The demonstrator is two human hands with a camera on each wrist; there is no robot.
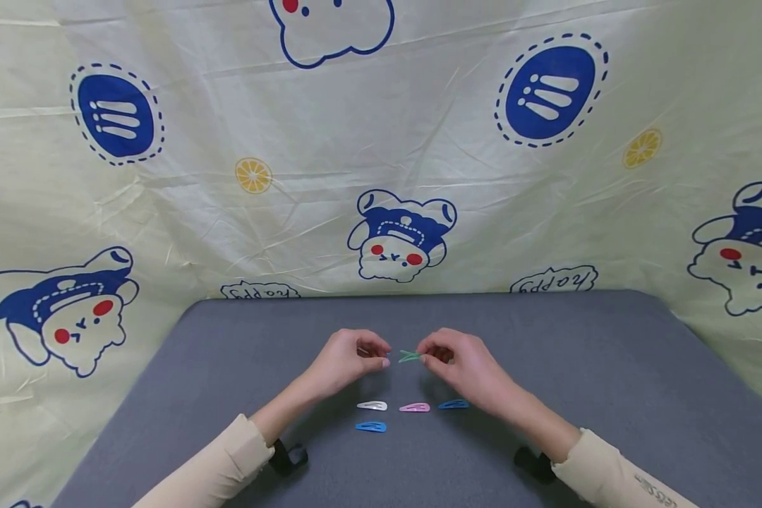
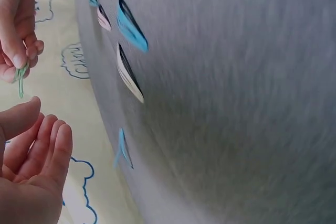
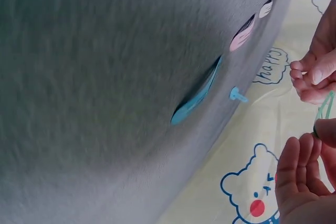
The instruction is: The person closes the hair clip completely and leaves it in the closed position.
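My right hand [image 1: 463,361] pinches a green snap hair clip [image 1: 409,356] between thumb and fingertips, its two arms spread apart. Facing it, my left hand [image 1: 352,358] has loosely bent fingers and a thumb held apart from them, with nothing between in the left wrist view. The green clip points at those left fingertips across a small gap. On the table below lie a white hair clip [image 1: 372,406], a pink one [image 1: 415,407] and a blue one [image 1: 454,404] in a row. Nearer me is another blue clip [image 1: 371,427].
Farther back on the grey table [image 1: 482,458], a sprung-apart blue clip [image 2: 122,149] shows in both wrist views; my left hand mostly hides it in the head view. A printed curtain [image 1: 317,233] hangs behind the table's far edge.
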